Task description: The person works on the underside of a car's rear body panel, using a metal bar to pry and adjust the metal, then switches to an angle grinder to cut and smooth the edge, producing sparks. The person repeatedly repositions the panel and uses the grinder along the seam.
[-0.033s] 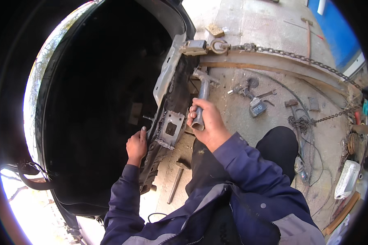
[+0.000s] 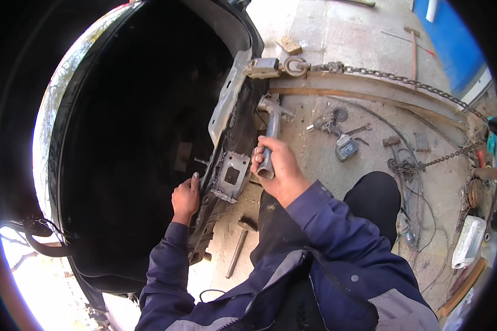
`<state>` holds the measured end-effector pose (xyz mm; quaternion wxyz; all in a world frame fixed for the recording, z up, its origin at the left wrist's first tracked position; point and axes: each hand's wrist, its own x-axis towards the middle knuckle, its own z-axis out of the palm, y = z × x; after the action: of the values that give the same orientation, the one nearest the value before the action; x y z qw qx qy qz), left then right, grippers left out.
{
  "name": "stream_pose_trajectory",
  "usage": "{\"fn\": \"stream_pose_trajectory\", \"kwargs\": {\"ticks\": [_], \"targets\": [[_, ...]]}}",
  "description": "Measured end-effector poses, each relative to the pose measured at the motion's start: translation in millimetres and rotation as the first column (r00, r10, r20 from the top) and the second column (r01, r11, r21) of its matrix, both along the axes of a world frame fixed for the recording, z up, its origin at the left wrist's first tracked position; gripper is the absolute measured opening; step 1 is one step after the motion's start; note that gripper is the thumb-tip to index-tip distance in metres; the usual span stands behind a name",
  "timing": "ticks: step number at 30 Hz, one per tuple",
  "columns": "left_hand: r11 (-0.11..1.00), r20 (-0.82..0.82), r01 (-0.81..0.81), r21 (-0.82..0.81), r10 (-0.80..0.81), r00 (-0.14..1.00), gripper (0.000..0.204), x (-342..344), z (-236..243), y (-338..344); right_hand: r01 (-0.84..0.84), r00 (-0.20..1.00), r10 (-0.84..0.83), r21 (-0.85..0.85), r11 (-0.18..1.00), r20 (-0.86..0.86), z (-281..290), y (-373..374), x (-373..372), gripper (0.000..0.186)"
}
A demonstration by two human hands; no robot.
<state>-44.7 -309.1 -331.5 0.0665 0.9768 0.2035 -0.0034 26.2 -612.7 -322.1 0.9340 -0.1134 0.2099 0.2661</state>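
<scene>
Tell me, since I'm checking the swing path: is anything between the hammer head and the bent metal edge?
Nothing visible: the grey steel hammer in the right hand has its head right beside the dented car body edge.

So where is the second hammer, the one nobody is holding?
In the head view, the spare hammer lies on the concrete floor at lower centre, beside the damaged car body edge, below the right hand and its hammer.

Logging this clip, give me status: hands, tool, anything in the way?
Right hand gripping the metal hammer, head up by the bent car frame rail. Left hand braced against the rail beside the bracket plate. Nothing between hammer and rail.
</scene>
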Motion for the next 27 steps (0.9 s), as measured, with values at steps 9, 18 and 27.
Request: {"fn": "stream_pose_trajectory", "kwargs": {"ticks": [9,18,27], "targets": [[0.935,-0.036,0.313,-0.167,-0.323,0.946,0.062,4,14,15,0.184,0.979,-0.183,0.003,0.983,-0.086,-17,23,-13,0.016],[0.895,0.039,0.354,-0.271,-0.357,0.933,0.053,0,18,17,0.009,0.991,-0.005,-0.027,1.000,0.134,-21,31,0,0.011],[0.886,-0.004,0.391,-0.248,-0.404,0.915,0.052,1,22,18,0.343,0.937,-0.344,-0.023,0.939,-0.068,-40,28,8,0.009]]}}
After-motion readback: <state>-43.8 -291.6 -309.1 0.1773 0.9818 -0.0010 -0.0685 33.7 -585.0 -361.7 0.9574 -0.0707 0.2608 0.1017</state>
